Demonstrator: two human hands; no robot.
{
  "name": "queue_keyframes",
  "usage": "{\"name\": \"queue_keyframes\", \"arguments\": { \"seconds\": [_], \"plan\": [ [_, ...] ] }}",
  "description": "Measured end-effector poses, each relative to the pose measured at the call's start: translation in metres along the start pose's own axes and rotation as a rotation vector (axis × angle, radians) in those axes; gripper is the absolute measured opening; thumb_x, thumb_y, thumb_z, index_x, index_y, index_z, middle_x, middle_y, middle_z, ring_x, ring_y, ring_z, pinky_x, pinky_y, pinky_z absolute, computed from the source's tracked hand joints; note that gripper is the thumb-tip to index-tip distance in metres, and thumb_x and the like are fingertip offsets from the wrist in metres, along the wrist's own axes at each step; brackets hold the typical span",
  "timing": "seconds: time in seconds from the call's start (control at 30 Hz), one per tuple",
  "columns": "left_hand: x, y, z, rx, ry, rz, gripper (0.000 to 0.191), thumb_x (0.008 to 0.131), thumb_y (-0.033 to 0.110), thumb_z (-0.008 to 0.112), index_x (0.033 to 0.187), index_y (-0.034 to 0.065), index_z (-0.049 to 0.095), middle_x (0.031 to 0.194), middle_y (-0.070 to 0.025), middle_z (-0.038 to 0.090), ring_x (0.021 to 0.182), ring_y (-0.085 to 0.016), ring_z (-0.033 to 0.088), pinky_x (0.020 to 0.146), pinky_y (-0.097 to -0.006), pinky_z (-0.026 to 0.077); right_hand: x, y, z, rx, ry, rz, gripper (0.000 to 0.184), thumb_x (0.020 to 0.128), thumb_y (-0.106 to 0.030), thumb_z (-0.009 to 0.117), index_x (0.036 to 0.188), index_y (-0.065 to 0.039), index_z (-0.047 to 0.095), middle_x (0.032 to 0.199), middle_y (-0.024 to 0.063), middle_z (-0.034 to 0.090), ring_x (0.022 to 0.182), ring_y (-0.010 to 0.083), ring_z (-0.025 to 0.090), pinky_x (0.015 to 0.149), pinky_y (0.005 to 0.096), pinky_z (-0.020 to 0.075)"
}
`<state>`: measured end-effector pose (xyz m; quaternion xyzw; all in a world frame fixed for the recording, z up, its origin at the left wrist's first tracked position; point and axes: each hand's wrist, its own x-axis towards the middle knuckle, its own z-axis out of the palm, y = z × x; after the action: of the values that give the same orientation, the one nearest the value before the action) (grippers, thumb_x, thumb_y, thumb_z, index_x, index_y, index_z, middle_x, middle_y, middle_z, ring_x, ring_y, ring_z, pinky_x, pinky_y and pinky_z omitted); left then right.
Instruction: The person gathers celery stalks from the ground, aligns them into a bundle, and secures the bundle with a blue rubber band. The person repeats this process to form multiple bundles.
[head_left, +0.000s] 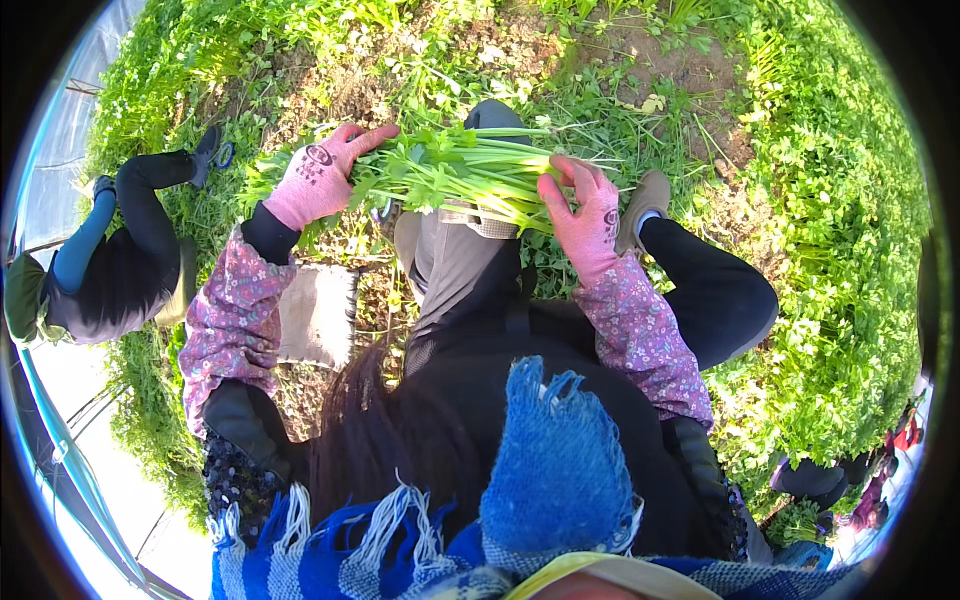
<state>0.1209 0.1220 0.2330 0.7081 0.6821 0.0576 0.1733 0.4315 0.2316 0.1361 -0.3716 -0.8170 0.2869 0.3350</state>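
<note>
A bunch of leafy green stalks, apparently celery (480, 169), lies crosswise over my raised knee, leaves to the left and pale stem ends to the right. My left hand (330, 172), in a pink glove, rests at the leafy end with its index finger stretched along the leaves; whether it grips any is not clear. At the stem ends is my right hand (581, 206), also in a pink glove, fingers curved around the pale bases. Loose leaves and stalks (637, 124) lie on the ground beyond the knee.
A flat pale sack or mat (319, 315) lies on the soil at my left. A co-worker (112, 262) crouches farther left, beside plastic sheeting (64, 150). Dense green plants (832, 225) stand along the right. More people (814, 480) are at the lower right.
</note>
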Motion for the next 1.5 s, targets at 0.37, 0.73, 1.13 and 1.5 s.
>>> {"name": "queue_keyframes", "arguments": {
  "seconds": [0.37,0.73,1.13,1.5],
  "plan": [
    [0.0,0.007,-0.013,0.017,0.001,-0.005,0.072,0.074,0.007,0.068,0.14,0.0175,0.042,0.109,-0.0146,0.057,0.099,-0.034,0.06,0.082,-0.0391,0.05,0.086,-0.012,0.02,-0.338,-0.312,-0.551,0.011,0.081,-0.018,0.065,0.086,-0.009,0.062,0.083,0.0082,0.062,0.084,0.0274,0.061,0.082,0.04,0.0451],
    [-0.008,-0.008,-0.003,0.157,-0.013,0.027,0.07,0.075,0.026,0.07,0.139,0.0319,0.043,0.115,-0.0169,0.054,0.097,-0.035,0.06,0.079,-0.0417,0.052,0.085,0.097,-0.027,-0.665,-0.38,0.517,0.062,0.087,-0.049,0.059,0.131,-0.007,0.051,0.128,0.0177,0.054,0.12,0.0309,0.051,0.103,0.0482,0.0335],
    [-0.01,-0.015,-0.007,0.14,-0.086,-0.008,0.069,0.076,0.016,0.066,0.139,0.0341,0.045,0.101,-0.0139,0.055,0.092,-0.033,0.06,0.078,-0.0414,0.051,0.114,0.058,0.029,1.57,-0.103,0.398,0.022,0.098,-0.016,0.046,0.114,-0.003,0.055,0.073,-0.0023,0.043,0.061,0.0136,0.046,0.076,0.0372,0.0494],
    [-0.001,-0.028,0.002,0.097,-0.122,-0.035,0.071,0.076,0.02,0.069,0.141,0.0303,0.042,0.102,-0.0153,0.054,0.091,-0.033,0.06,0.077,-0.0412,0.051,0.058,0.059,-0.021,-0.024,-0.186,-0.155,0.037,0.083,-0.035,0.068,0.116,-0.02,0.063,0.116,0.0059,0.058,0.118,0.0257,0.049,0.107,0.0457,0.0308]
  ]
}}
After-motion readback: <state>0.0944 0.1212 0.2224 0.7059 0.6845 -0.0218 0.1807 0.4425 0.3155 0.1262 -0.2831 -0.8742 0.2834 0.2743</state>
